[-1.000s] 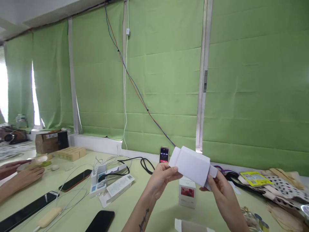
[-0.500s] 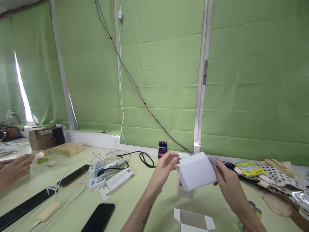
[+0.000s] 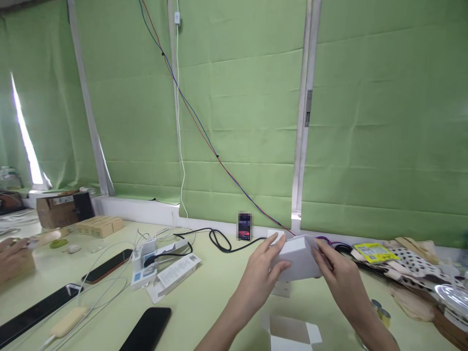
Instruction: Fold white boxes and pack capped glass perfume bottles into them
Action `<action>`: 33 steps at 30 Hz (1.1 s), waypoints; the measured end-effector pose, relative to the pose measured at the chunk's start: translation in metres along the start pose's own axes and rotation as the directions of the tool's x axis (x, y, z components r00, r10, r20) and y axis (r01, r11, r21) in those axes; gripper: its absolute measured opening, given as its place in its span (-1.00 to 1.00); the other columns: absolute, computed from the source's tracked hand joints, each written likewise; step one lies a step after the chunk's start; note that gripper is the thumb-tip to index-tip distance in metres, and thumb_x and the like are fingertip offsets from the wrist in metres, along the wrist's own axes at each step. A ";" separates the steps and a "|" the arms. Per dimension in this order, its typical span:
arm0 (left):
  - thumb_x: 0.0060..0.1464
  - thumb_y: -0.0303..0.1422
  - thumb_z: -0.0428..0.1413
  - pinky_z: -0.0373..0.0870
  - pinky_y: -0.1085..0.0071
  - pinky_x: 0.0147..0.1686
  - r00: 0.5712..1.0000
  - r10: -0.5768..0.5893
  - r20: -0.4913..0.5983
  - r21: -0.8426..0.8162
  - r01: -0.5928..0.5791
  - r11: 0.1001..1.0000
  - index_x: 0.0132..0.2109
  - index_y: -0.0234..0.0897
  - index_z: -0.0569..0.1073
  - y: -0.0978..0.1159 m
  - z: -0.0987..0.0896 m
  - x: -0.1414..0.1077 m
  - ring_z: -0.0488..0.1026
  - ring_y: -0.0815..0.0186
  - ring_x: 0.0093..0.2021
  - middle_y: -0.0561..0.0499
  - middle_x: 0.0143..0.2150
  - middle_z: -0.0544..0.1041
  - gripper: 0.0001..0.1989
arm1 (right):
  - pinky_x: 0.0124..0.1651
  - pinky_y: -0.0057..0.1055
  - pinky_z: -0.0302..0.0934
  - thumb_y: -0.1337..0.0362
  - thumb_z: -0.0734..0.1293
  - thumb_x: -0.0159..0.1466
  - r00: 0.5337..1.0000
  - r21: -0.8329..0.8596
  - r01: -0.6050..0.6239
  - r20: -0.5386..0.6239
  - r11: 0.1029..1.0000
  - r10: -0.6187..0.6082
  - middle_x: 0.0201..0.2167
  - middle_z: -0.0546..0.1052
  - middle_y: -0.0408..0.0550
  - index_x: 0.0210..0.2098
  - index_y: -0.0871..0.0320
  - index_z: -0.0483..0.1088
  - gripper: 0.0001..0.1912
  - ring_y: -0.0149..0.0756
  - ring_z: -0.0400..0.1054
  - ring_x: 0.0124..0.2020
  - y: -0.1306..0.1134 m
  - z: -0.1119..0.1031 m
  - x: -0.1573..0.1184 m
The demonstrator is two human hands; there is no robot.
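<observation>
A small white box (image 3: 302, 263) is held up tilted over the table, between both hands. My left hand (image 3: 261, 270) grips its left end, with the thumb on the near face and the fingers over the top. My right hand (image 3: 338, 273) pinches the right end, where a flap shows; the fingertips are partly hidden. Below them an open white carton (image 3: 288, 330) stands with its flaps spread, cut off by the lower picture edge. Another white box (image 3: 281, 289) stands behind the held one and is mostly covered by it.
A phone (image 3: 244, 226) leans against the wall. On the left lie a black phone (image 3: 146, 329), a power strip (image 3: 144, 273), a long white carton (image 3: 174, 278) and white cables. Another person's hand (image 3: 14, 258) is at far left. Cloth (image 3: 417, 263) and a yellow packet (image 3: 376, 253) lie right.
My left hand has closed from a loose touch to a grip on the white box. The box has turned and tipped, and the view has shifted slightly.
</observation>
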State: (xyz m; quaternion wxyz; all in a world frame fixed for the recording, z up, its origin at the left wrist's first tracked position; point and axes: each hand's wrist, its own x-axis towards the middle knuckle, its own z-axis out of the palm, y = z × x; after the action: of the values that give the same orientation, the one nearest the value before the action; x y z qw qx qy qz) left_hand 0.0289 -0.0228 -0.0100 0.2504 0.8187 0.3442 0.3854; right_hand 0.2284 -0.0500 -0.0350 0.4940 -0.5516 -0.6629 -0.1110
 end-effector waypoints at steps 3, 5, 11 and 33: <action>0.21 -0.27 -0.04 0.06 0.26 0.22 0.998 0.053 0.034 -0.019 -0.053 0.998 0.29 0.00 0.09 -0.001 0.001 0.002 0.12 0.16 0.26 0.04 0.30 0.18 -0.48 | -0.13 -0.33 0.37 0.14 0.09 0.35 0.999 0.074 0.046 0.007 0.996 -0.047 -0.13 0.58 0.06 -0.04 0.17 0.41 -0.62 -0.15 0.48 -0.16 -0.001 0.000 -0.001; 0.23 -0.28 -0.10 0.15 0.25 0.16 0.996 0.061 0.072 -0.030 -0.059 0.998 0.30 -0.02 0.06 -0.002 0.001 0.002 0.22 0.15 0.18 -0.02 0.21 0.30 -0.49 | -0.07 -0.33 0.35 0.19 0.10 0.35 0.998 0.107 0.069 0.006 0.992 -0.070 -0.10 0.57 0.03 -0.03 0.16 0.41 -0.65 -0.17 0.47 -0.12 -0.002 0.001 -0.003; 0.26 -0.21 -0.17 0.23 0.31 0.05 0.992 -0.022 0.126 -0.078 0.032 0.996 0.32 -0.06 0.03 -0.006 0.003 0.001 0.29 0.15 0.06 -0.09 0.06 0.35 -0.50 | -0.13 -0.39 0.38 0.21 0.03 0.38 0.996 0.185 0.022 0.080 0.982 -0.037 0.06 0.47 -0.02 0.18 0.06 0.23 -0.57 -0.22 0.45 -0.10 -0.010 -0.001 -0.002; 0.11 -0.34 0.04 0.28 0.39 -0.10 0.982 -0.058 0.179 -0.324 0.114 0.939 0.13 -0.15 0.37 -0.011 0.001 0.006 0.32 0.17 -0.02 -0.06 0.02 0.40 -0.58 | 0.07 -0.29 0.22 0.34 0.00 0.32 0.964 0.203 0.051 0.244 0.978 -0.101 0.12 0.34 -0.03 0.12 -0.04 0.23 -0.56 -0.20 0.24 0.13 -0.014 -0.010 -0.004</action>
State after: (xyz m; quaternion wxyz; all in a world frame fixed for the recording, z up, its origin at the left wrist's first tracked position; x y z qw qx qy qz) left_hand 0.0288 -0.0110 -0.0154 0.4295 0.7781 0.2876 0.3569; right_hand 0.2218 -0.0639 -0.0276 0.4522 -0.4842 -0.7490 0.0067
